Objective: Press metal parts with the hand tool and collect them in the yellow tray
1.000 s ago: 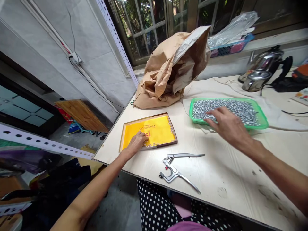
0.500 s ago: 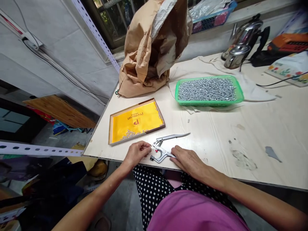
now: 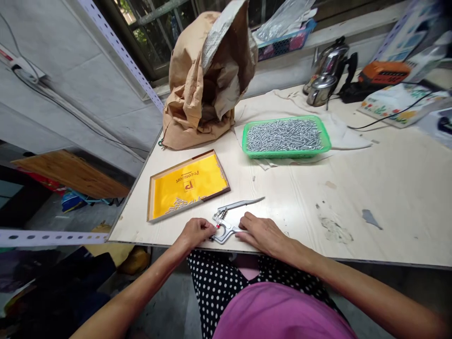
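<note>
Silver snap pliers (image 3: pixel 231 218) lie at the table's near edge. My right hand (image 3: pixel 260 233) rests over their lower handle, fingers curled on it. At the jaws, my left hand (image 3: pixel 195 231) is pinched shut on something too small to name. A yellow-lined shallow box (image 3: pixel 187 186) with small metal pieces along its near side sits just beyond my left hand. Further back stands a green tray (image 3: pixel 286 135) full of small silver metal parts.
A crumpled brown paper sack (image 3: pixel 208 77) stands at the back left. A kettle (image 3: pixel 323 77), black cords, an orange tool (image 3: pixel 384 73) and printed boxes sit at the back right. White cloth lies under the green tray. The table edge is right at my body.
My right hand left the green tray and came down onto the pliers. My left hand left the yellow box and moved to the plier jaws. The view shifted right and down.
</note>
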The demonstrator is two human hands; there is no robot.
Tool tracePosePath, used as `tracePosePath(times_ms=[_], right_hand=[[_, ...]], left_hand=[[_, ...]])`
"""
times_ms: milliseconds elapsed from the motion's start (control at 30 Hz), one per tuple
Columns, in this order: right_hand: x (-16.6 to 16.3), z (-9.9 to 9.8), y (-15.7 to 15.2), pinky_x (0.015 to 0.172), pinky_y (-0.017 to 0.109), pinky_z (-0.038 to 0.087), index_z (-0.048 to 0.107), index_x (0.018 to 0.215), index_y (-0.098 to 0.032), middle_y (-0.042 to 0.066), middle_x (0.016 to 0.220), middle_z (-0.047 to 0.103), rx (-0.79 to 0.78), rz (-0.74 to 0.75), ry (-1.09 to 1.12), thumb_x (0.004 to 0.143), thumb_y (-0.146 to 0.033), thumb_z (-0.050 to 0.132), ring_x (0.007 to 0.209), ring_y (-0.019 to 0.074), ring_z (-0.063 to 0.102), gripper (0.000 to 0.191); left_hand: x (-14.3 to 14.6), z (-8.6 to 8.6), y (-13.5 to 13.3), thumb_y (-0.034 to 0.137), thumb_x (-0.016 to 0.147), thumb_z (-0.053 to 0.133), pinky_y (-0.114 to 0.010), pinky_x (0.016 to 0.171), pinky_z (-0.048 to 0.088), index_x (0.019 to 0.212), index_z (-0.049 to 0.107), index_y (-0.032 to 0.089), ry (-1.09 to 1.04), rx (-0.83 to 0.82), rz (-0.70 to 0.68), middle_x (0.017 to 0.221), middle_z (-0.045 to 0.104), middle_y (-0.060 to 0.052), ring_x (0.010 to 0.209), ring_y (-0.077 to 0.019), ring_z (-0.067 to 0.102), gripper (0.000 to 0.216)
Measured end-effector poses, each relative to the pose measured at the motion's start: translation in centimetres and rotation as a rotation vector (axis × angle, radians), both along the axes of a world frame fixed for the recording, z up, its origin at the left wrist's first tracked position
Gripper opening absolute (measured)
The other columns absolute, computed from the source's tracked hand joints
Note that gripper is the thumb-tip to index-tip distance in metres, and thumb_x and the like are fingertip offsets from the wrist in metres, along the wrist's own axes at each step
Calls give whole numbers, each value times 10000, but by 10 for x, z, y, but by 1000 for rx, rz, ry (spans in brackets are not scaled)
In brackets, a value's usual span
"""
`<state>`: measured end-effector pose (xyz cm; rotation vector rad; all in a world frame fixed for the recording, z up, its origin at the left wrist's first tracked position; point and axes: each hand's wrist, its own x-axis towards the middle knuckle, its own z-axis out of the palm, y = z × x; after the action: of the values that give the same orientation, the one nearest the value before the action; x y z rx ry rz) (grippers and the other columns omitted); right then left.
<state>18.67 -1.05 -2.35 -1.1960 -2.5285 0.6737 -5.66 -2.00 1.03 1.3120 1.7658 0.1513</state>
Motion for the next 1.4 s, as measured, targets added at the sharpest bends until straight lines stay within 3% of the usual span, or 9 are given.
tracePosePath(times_ms=[133, 267, 533, 633, 733, 900, 1000, 1233, 1400], right_hand=[[14, 13, 67, 692, 305, 419, 599, 1035, -183, 97, 1064, 608, 167, -199, -87, 995, -214, 355, 904, 200, 563, 249], [15, 7, 120, 807, 379, 400, 624, 1033, -150, 151, 1095, 618, 272, -111, -287, 925, -51, 368, 1010, 259, 512, 295], [15, 3, 111, 771, 314, 401, 624, 965, -155, 104, 998, 619, 356, -2, -349, 911, -51, 432, 922, 210, 514, 225], [27, 25, 116, 751, 301, 386, 612, 995, -157, 93, 970, 603, 470, -28, -292, 948, -70, 370, 893, 200, 501, 262], [49, 62, 140, 743, 301, 372, 602, 1034, -140, 111, 958, 585, 602, -228, -175, 968, -87, 298, 901, 207, 488, 316], [82, 104, 174, 683, 339, 386, 634, 1022, -127, 157, 1033, 559, 556, -553, -125, 932, -185, 434, 897, 248, 509, 227], [76, 96, 142, 686, 348, 417, 636, 1095, -148, 151, 1096, 550, 546, -470, -83, 930, -254, 476, 924, 256, 539, 253], [18, 33, -14, 723, 298, 465, 609, 1144, -187, 78, 1050, 587, 78, -70, -61, 944, -403, 505, 824, 177, 614, 312], [2, 9, -44, 688, 266, 443, 573, 1198, -229, 57, 1049, 571, 25, -99, -105, 959, -316, 480, 864, 166, 616, 271]], left_hand=[[0, -3, 1, 567, 595, 624, -243, 538, 364, 701, 647, 138, -19, -31, -2, 613, 611, -27, 576, -150, 518, 443], [2, -2, 0, 592, 582, 619, -244, 532, 355, 683, 645, 144, -8, -14, -2, 575, 580, -12, 553, -143, 492, 460], [-2, -8, 1, 625, 575, 645, -234, 497, 314, 632, 632, 172, -20, -6, 2, 515, 558, 11, 512, -143, 492, 457], [-3, -11, 2, 613, 585, 653, -230, 493, 308, 631, 630, 173, -38, 4, -14, 511, 554, 16, 507, -141, 490, 443], [-3, -13, 2, 600, 590, 650, -232, 497, 311, 635, 631, 163, -54, 3, -10, 507, 540, 19, 501, -133, 471, 440], [-2, -12, -1, 542, 600, 633, -230, 505, 320, 647, 644, 139, -101, 0, 0, 514, 542, 14, 506, -118, 450, 406], [-2, -11, 0, 472, 589, 661, -224, 501, 332, 670, 667, 136, -112, -18, 16, 537, 573, 9, 509, -113, 461, 346], [-2, -5, 6, 384, 564, 709, -223, 522, 383, 633, 684, 144, -161, -70, -17, 517, 588, 18, 505, -108, 482, 251], [-2, -4, 9, 410, 520, 751, -218, 506, 367, 576, 663, 146, -174, -101, -66, 480, 558, 25, 487, -103, 472, 283]])
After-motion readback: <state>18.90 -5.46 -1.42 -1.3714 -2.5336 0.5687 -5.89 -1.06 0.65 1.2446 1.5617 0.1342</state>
